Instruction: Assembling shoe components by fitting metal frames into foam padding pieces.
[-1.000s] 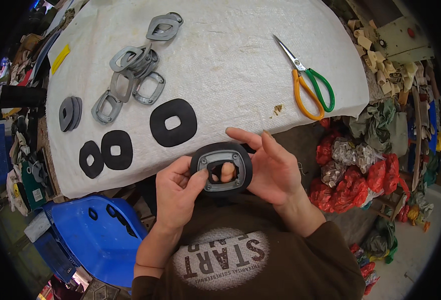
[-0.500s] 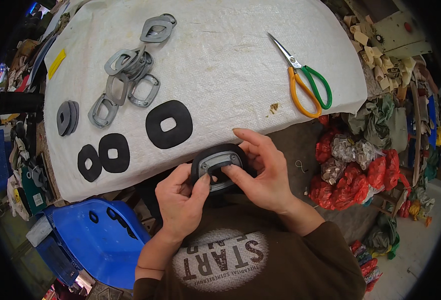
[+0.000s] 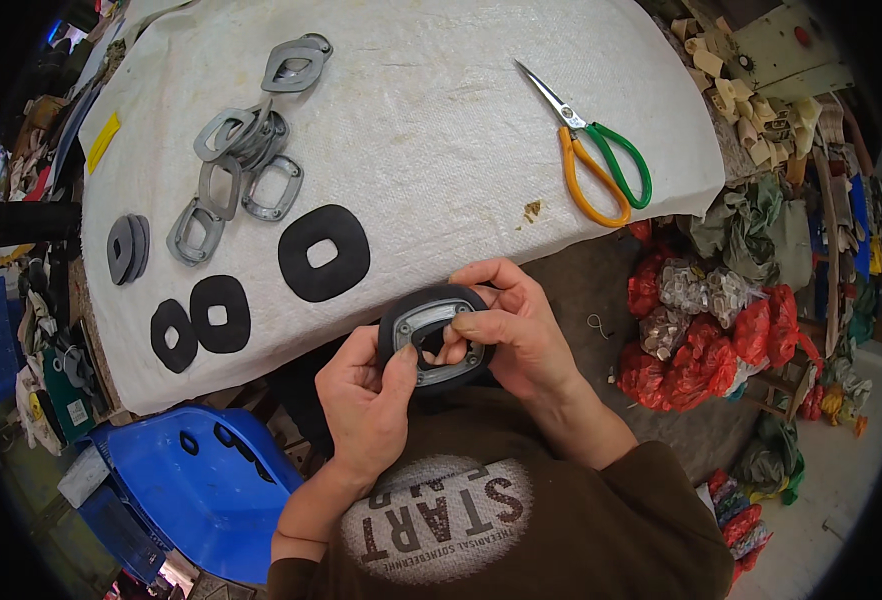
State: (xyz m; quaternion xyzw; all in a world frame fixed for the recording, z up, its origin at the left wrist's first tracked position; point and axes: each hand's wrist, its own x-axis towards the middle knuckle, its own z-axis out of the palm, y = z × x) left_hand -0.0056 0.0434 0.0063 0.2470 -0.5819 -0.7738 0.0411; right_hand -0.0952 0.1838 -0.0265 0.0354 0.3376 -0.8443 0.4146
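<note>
Between my two hands, just off the table's near edge, is a black padded ring with a grey metal frame point(image 3: 435, 314) set in it. My left hand point(image 3: 366, 395) pinches its left side, thumb on the frame's inner edge. My right hand point(image 3: 521, 335) grips the right side, with thumb on the frame and fingers partly behind and through the opening. On the table lie black ring pads point(image 3: 346, 277), each with a squarish hole. Behind them is a heap of loose grey metal frames point(image 3: 257, 155). A few grey rings point(image 3: 121, 250) stand stacked at the left.
A white woven sheet covers the table point(image 3: 421, 150). Scissors point(image 3: 591, 160) with orange and green handles lie on its right. A blue tub point(image 3: 191, 510) with black pieces sits at lower left. Red and clear bags point(image 3: 691, 330) are piled at right. A yellow strip point(image 3: 103, 142) lies far left.
My right thumb has moved up and right along the frame, and my right fingers now close round the ring's edge and show through its opening. The view has shifted slightly.
</note>
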